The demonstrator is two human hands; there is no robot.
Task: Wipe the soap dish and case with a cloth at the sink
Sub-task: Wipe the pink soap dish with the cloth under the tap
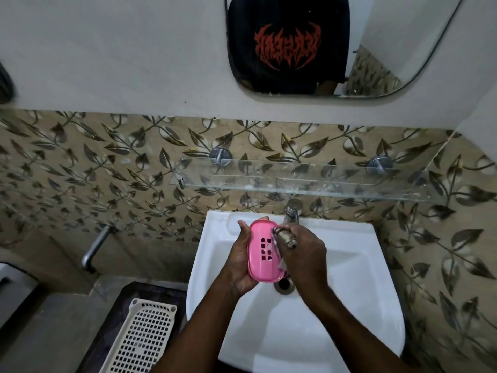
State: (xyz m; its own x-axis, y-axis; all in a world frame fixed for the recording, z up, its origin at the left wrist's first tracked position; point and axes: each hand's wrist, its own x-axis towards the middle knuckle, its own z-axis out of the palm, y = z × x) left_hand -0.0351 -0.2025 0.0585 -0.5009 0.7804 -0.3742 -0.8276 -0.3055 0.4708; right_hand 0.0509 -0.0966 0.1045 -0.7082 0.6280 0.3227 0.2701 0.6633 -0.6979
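Both forearms reach forward and converge. The left hand (242,261) is cupped, palm turned inward, fingers curled in a hold. The right hand (305,255) sits just beside it, knuckles up, fingers bunched closed.

The soap dish (262,251) is held over the sink (349,265), above the drain (284,284). The tap (292,211) is found at 12 o'clock, the glass shelf (309,181) behind it. A basket (139,337) lies at 8 o'clock.

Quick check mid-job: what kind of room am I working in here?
Most likely a home bathroom: a white wall-hung sink with a tap, a glass shelf under a mirror, and leaf-patterned tiles.
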